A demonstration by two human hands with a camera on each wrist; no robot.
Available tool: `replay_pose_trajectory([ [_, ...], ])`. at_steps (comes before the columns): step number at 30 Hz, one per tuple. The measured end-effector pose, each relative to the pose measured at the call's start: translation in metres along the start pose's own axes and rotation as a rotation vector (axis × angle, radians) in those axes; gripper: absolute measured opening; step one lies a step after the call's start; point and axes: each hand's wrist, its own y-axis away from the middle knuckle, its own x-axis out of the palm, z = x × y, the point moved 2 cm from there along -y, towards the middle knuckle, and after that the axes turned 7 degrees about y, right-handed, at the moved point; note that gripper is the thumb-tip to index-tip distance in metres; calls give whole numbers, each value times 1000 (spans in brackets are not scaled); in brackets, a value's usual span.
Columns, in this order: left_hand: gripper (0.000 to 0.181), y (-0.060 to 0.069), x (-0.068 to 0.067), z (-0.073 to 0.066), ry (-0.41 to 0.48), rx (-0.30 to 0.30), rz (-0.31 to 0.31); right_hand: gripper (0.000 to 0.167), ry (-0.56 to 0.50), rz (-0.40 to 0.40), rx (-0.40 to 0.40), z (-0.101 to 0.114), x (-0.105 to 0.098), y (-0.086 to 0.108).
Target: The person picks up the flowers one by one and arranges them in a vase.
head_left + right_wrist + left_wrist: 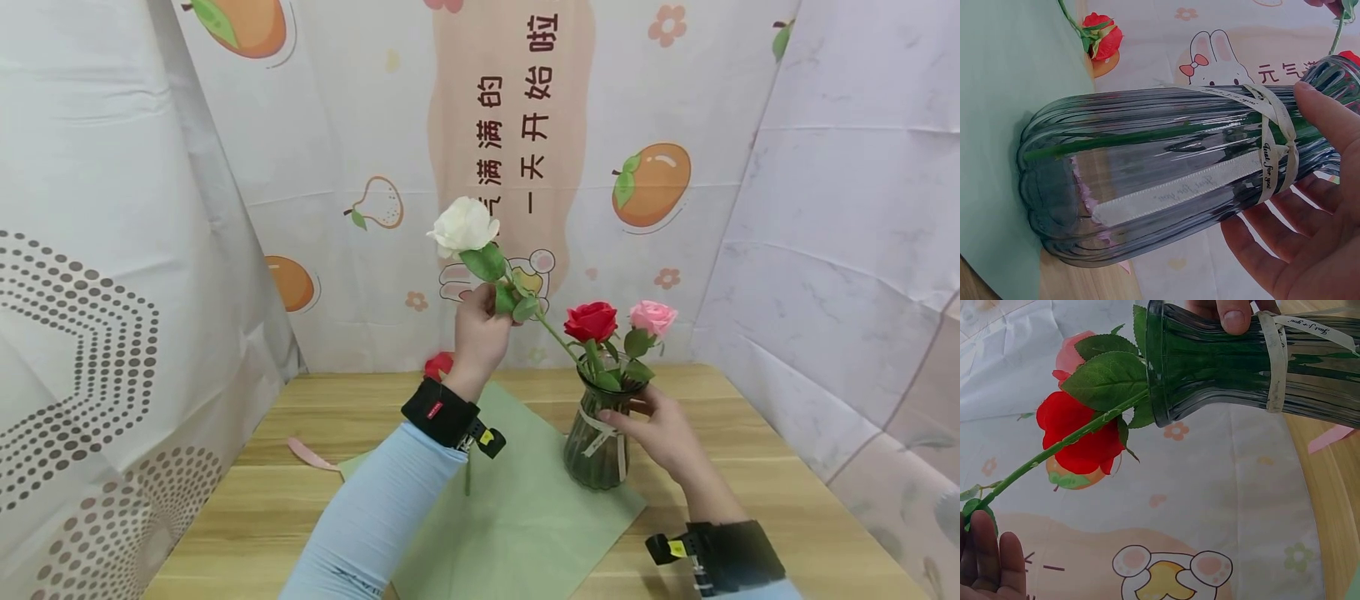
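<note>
My left hand [478, 337] pinches the stem of a white rose [463, 225] just under its leaves. The stem [1054, 447] slants down to the mouth of a ribbed glass vase [596, 454]. Around the vase's upper part, my right hand [663, 429] grips with the thumb on one side and fingers on the other. A red rose [591, 322] and a pink rose [653, 317] stand in the vase, their leaves crowding the rim. A printed white ribbon [1265, 140] is tied around the glass. How deep the white rose's stem reaches is hard to see.
Pale green paper [525, 517] lies under the vase on the wooden table [247, 517]. Another red rose [438, 365] lies there, partly hidden behind my left arm. A pink strip [311, 455] is at the left. Printed cloth [360, 108] hangs behind.
</note>
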Motion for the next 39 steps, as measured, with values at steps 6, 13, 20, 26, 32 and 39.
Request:
replay_pose_trajectory([
  [6,19,1,5,1,-55,10,20,73,-1,0,-4,0,-1,-1],
  [13,18,4,13,2,-101,-14,96,70,1,-5,-12,0,-1,-2],
  [20,18,7,22,4,-28,-79,125,68,2,-14,-23,-1,0,-3],
  [26,20,9,30,6,49,-64,132,70,-1,-9,-10,-2,-1,-2],
  [32,18,11,38,11,22,-43,132,75,-6,-3,9,-3,-1,0],
  [39,9,15,46,16,-59,-48,157,76,-9,0,17,-3,0,0],
])
